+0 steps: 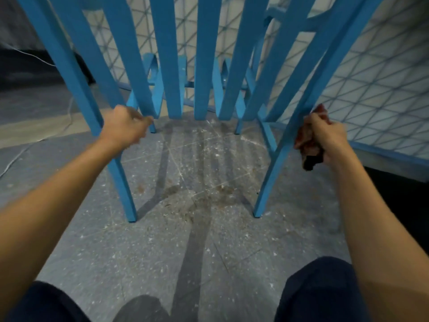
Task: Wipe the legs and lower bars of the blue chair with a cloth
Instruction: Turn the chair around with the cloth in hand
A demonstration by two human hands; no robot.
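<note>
Here the blue chair (pixel 167 66) stands on the speckled grey floor (pixel 209 252), close to the lattice-patterned wall (pixel 371 77) along the floor's right edge, with its back towards the person. The right hand (pixel 325 135) clutches a crumpled dark red cloth (pixel 308 147) and presses it against the right rear leg (pixel 271 177) partway up, likely to rub along it. The left hand (pixel 125 126), somewhat blurred, curls round the backrest's lower end beside the left rear leg (pixel 119 182), apparently steadying the chair against the wiping.
</note>
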